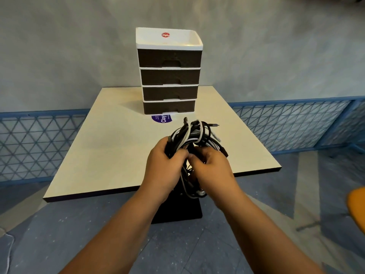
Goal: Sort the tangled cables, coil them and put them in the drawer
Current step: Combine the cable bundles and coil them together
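A tangled bundle of black, white and grey cables point(194, 134) is lifted above the near part of the cream table point(110, 147). My left hand point(165, 164) grips the bundle's left side, fingers curled round several strands. My right hand point(212, 171) grips its lower right part, and loose cable ends hang down between both hands. Plug ends stick out at the top of the bundle. Toward the far end of the table stands a white drawer unit point(169, 76) with several dark drawers, all closed, under an open white top tray.
A round purple sticker point(162, 118) lies on the table just in front of the drawer unit. Blue mesh fencing point(286, 125) runs behind the table on both sides. An orange chair seat point(356, 206) shows at the right edge. The table's black base point(177, 208) stands below.
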Demonstrator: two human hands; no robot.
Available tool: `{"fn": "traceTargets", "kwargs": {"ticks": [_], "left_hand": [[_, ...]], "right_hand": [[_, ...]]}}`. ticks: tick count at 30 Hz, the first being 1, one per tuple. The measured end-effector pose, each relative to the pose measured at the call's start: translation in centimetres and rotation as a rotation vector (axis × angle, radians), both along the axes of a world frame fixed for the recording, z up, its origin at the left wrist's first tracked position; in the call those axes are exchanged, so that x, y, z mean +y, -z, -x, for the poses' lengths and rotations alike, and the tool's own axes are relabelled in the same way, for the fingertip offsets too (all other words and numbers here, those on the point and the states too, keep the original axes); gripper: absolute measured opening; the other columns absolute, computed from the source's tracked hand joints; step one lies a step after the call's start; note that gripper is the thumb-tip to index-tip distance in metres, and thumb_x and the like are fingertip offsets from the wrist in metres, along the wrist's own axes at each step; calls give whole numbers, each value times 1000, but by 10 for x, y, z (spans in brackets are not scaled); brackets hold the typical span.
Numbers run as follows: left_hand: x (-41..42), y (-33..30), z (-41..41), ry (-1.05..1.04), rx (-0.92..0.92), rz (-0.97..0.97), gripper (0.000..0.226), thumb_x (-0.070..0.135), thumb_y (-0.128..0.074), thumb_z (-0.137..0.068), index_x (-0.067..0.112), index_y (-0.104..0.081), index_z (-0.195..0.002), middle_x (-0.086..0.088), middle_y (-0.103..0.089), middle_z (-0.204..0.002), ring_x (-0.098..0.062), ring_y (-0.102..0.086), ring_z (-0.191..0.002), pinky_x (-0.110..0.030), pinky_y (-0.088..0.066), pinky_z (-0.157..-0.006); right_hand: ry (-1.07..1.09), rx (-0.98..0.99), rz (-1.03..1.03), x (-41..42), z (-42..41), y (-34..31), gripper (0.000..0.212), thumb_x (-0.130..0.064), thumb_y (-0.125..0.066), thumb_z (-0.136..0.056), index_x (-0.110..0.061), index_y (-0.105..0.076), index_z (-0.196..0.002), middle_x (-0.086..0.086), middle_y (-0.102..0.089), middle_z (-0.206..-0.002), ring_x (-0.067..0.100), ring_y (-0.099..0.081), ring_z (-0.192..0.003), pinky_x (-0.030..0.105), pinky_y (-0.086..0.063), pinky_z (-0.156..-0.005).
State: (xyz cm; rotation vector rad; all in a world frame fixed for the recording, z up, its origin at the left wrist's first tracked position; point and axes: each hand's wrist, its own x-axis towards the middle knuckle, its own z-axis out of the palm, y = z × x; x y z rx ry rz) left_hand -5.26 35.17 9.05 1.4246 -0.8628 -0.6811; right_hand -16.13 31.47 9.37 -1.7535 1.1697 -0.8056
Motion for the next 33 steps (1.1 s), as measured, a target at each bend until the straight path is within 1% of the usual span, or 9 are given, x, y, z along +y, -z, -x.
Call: {"fn": "traceTargets", "kwargs": {"ticks": [6,9,13,15,17,19,21,27,33], "left_hand": [[-3,2,-1,-24,29,13,28,22,-61,-71,23,-71,-98,2,-75,-94,-18,-70,-93,-51,-54,-90],[-4,4,-1,-14,2,6,25,26,-61,-70,26,-70,-94,1,-74,-93,-21,-70,-92,-53,-54,-89],[-4,5,-3,7,-58,-2,19,26,-61,-72,30,-66,-90,-2,-73,-90,-24,-69,-90,-53,-53,-88],[-4,6,-5,28,-85,-15,15,24,-62,-74,28,-66,-88,1,-73,-88,-19,-69,-87,-49,-55,-86],[-3,6,-9,38,-110,-28,12,23,-65,-77,25,-67,-88,3,-73,-87,-15,-68,-85,-43,-55,-85],[-2,8,-12,42,-128,-35,11,24,-67,-78,22,-67,-89,2,-72,-86,-16,-67,-85,-40,-53,-82],[0,10,-17,29,-140,-43,7,17,-67,-83,21,-66,-88,-1,-71,-85,-18,-66,-83,-39,-53,-79],[1,13,-25,52,-216,-25,17,12,-64,-85,28,-66,-88,12,-69,-78,-3,-63,-72,-16,-47,-65],[3,7,-28,87,-298,-19,17,11,-64,-86,28,-64,-86,5,-67,-75,-12,-63,-71,-23,-48,-65]], "right_hand": [[73,-317,-209,3,-17,11,9,-18,-65,-88,-23,-70,-94,2,-76,-83,19,-72,-72,37,-57,-61],[127,-418,-245,2,-24,15,13,-12,-65,-89,-20,-69,-97,5,-77,-89,23,-74,-85,47,-60,-80],[163,-506,-279,2,-26,21,20,-8,-65,-88,-16,-69,-106,5,-77,-91,22,-74,-87,48,-59,-84],[151,-575,-346,4,-25,20,18,-8,-66,-87,-14,-71,-104,5,-77,-90,22,-74,-83,42,-61,-77],[116,-637,-451,6,-23,18,12,-7,-64,-88,-11,-71,-97,3,-74,-77,16,-68,-62,30,-55,-55],[127,-638,-565,2,-20,15,11,-5,-58,-89,-10,-65,-81,0,-59,-59,11,-46,-46,21,-34,-41],[115,-597,-653,-5,-15,12,17,-2,-55,-86,-10,-56,-71,-1,-47,-51,11,-35,-46,22,-24,-40],[-45,-524,-752,-16,-2,5,28,-5,-49,-87,-13,-52,-61,0,-44,-60,9,-22,-44,20,-14,-38],[-173,-330,-707,-22,11,-7,18,-11,-48,-90,-10,-54,-73,1,-45,-60,10,-18,-45,19,-13,-43]]}}
